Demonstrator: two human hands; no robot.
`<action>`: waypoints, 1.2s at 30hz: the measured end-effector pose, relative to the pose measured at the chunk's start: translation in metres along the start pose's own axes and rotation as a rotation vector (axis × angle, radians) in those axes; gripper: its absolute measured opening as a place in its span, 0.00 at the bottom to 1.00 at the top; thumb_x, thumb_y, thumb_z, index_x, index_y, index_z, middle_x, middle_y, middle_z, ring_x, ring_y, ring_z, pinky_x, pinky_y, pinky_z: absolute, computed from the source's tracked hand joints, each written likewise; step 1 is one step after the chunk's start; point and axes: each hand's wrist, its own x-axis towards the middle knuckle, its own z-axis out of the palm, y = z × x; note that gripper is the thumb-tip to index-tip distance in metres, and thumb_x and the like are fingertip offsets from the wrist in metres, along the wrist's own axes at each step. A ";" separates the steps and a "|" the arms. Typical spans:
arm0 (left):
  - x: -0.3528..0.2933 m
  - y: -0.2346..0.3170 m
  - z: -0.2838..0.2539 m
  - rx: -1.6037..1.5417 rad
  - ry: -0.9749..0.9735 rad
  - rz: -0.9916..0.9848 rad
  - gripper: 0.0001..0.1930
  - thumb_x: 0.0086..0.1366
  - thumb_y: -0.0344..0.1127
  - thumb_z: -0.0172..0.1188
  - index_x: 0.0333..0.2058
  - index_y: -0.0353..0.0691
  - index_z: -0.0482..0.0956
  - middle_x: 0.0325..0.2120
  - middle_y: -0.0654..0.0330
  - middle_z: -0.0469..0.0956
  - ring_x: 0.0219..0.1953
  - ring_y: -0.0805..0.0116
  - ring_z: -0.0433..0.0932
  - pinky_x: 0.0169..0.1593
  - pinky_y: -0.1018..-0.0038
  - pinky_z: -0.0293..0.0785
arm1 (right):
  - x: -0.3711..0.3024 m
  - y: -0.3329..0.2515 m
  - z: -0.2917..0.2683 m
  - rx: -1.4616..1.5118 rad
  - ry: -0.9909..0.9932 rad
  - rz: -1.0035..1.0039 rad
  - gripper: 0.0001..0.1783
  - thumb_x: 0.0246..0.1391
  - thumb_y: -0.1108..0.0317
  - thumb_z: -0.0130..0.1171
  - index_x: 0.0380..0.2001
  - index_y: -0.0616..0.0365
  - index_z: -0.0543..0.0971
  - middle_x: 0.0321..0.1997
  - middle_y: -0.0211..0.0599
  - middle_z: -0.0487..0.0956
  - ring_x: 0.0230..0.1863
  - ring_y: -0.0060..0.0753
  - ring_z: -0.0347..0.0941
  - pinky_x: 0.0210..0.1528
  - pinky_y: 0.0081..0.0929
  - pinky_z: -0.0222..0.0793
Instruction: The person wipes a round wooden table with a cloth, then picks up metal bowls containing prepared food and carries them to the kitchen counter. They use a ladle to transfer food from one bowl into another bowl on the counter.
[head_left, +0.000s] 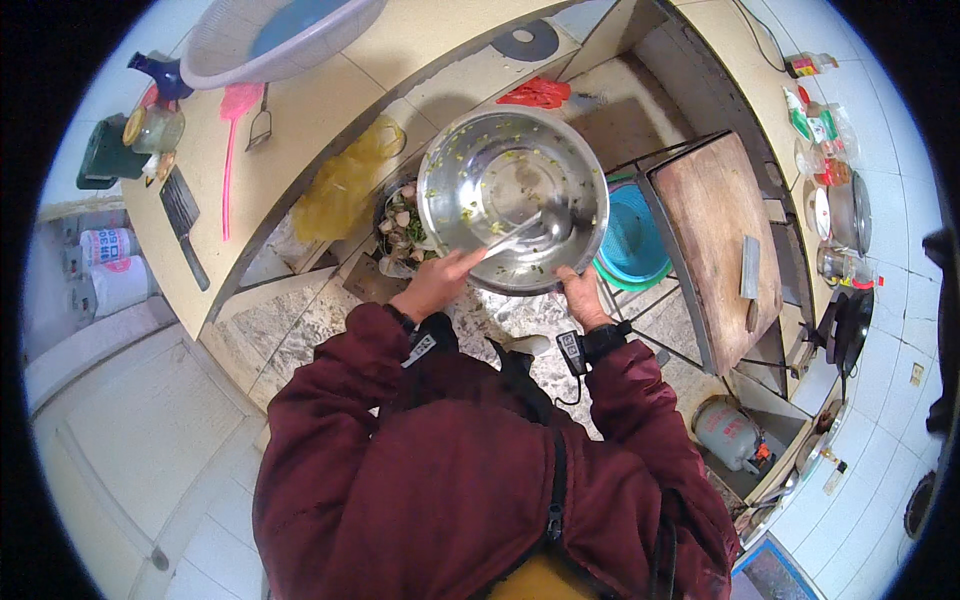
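A wide stainless steel basin (pixel 512 150) is in front of me, with bits of chopped green and yellow food stuck to its inner wall. My right hand (pixel 583 297) grips its near right rim, thumb on the inside. In my left hand (pixel 437 284), fingers closed, is the handle of a metal ladle (pixel 556 222). The ladle's head rests inside the basin at the right of its bottom. Left of the basin, partly hidden by it, a container of food scraps and greens (pixel 402 225) sits low down.
At right stand a wooden cutting board (pixel 690 200) with a knife (pixel 750 268), and blue-green plastic baskets (pixel 632 235). A yellow plastic bag (pixel 345 190) lies at left. The counter holds a cleaver (pixel 183 222), a pink fly swatter (pixel 238 105) and a large white basket (pixel 215 50). A gas cylinder (pixel 727 432) stands lower right.
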 end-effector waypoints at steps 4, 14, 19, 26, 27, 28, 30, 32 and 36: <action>-0.046 -0.036 -0.025 0.253 -0.189 -0.105 0.27 0.56 0.29 0.54 0.57 0.52 0.66 0.29 0.54 0.69 0.27 0.53 0.75 0.29 0.62 0.72 | 0.010 0.006 0.008 0.023 0.065 -0.145 0.23 0.48 0.73 0.55 0.49 0.69 0.68 0.43 0.42 0.76 0.42 0.33 0.73 0.46 0.28 0.68; -0.035 -0.071 -0.018 0.186 -0.026 -0.030 0.33 0.52 0.24 0.50 0.58 0.59 0.65 0.33 0.54 0.69 0.31 0.50 0.74 0.34 0.60 0.71 | 0.019 -0.002 0.060 -0.283 0.018 -0.474 0.47 0.46 0.82 0.49 0.67 0.60 0.39 0.64 0.58 0.60 0.62 0.47 0.62 0.60 0.29 0.58; -0.067 -0.114 -0.044 0.284 -0.045 -0.257 0.32 0.52 0.25 0.52 0.58 0.56 0.65 0.33 0.52 0.71 0.30 0.50 0.75 0.31 0.62 0.73 | 0.015 -0.024 0.069 -0.406 0.049 -0.442 0.48 0.45 0.83 0.50 0.67 0.61 0.39 0.66 0.60 0.55 0.64 0.54 0.58 0.62 0.32 0.57; -0.114 -0.148 -0.041 0.402 0.013 -0.263 0.30 0.52 0.25 0.52 0.56 0.53 0.67 0.34 0.51 0.71 0.28 0.49 0.76 0.29 0.61 0.73 | 0.021 -0.022 0.064 -0.554 0.136 -0.562 0.48 0.43 0.84 0.49 0.67 0.61 0.39 0.67 0.59 0.52 0.67 0.54 0.52 0.65 0.34 0.52; -0.113 -0.145 -0.036 0.340 0.049 -0.244 0.29 0.52 0.24 0.51 0.55 0.52 0.68 0.34 0.51 0.71 0.28 0.49 0.76 0.29 0.60 0.73 | 0.023 -0.018 0.060 -0.517 0.148 -0.585 0.48 0.43 0.84 0.49 0.67 0.61 0.39 0.67 0.59 0.53 0.67 0.53 0.52 0.65 0.33 0.52; -0.110 -0.139 -0.029 0.298 0.110 -0.243 0.29 0.52 0.25 0.52 0.55 0.52 0.69 0.32 0.52 0.71 0.30 0.48 0.75 0.31 0.60 0.71 | 0.026 -0.013 0.053 -0.484 0.193 -0.613 0.48 0.43 0.84 0.49 0.67 0.62 0.38 0.67 0.58 0.53 0.67 0.52 0.52 0.66 0.33 0.51; -0.094 -0.122 -0.020 0.176 0.183 -0.202 0.28 0.53 0.26 0.53 0.56 0.49 0.70 0.26 0.52 0.71 0.30 0.51 0.74 0.32 0.61 0.70 | 0.025 -0.002 0.037 -0.405 0.245 -0.401 0.48 0.43 0.82 0.49 0.67 0.62 0.39 0.67 0.58 0.53 0.68 0.47 0.51 0.66 0.31 0.50; -0.076 -0.091 -0.013 -0.019 0.307 -0.151 0.20 0.59 0.25 0.51 0.52 0.42 0.74 0.27 0.53 0.75 0.31 0.54 0.75 0.34 0.65 0.71 | 0.014 0.009 0.013 -0.328 0.326 -0.349 0.44 0.45 0.78 0.51 0.66 0.65 0.46 0.62 0.58 0.63 0.61 0.47 0.62 0.61 0.31 0.57; -0.026 -0.005 0.002 -0.646 0.044 -0.249 0.22 0.60 0.26 0.56 0.55 0.36 0.70 0.34 0.61 0.78 0.30 0.72 0.75 0.34 0.77 0.71 | -0.028 0.023 -0.051 0.128 0.225 0.002 0.30 0.48 0.71 0.53 0.56 0.69 0.61 0.36 0.44 0.78 0.31 0.34 0.75 0.28 0.29 0.73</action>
